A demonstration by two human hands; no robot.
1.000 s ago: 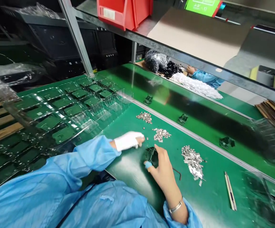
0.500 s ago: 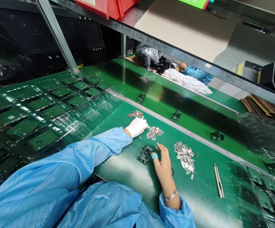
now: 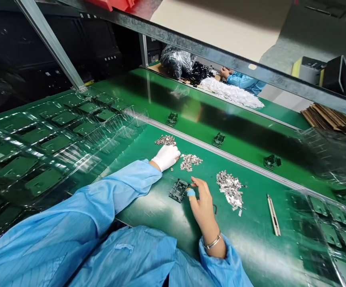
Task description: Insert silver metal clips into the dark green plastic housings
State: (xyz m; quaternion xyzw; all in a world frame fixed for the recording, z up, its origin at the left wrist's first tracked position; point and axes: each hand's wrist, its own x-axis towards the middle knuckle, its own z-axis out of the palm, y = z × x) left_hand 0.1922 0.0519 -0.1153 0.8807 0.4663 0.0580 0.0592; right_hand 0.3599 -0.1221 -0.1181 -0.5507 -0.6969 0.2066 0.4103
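My left hand [image 3: 166,158], in a white glove, is closed at the edge of two piles of small metal parts, one pile [image 3: 165,140] behind it and the other [image 3: 190,162] to its right; what its fingertips hold is too small to make out. A green circuit board [image 3: 178,190] lies flat on the green table. Beside its right edge is my bare right hand [image 3: 201,199], thumb and fingers apart, with blue tape on the thumb and nothing held. To the right of that hand lies a heap of flat silvery pieces [image 3: 231,190].
A cutter knife [image 3: 273,215] lies on the right. Clear trays of boards stand at left [image 3: 44,159] and right [image 3: 331,231]. Several boards rest on the green strip [image 3: 238,147] behind a metal rail. Across from me, a person's hands [image 3: 226,72] show below a shelf.
The view has shifted, so the scene sits a little lower on the right and further left. Both hands stay near the same places, the left still beside the small metal parts.
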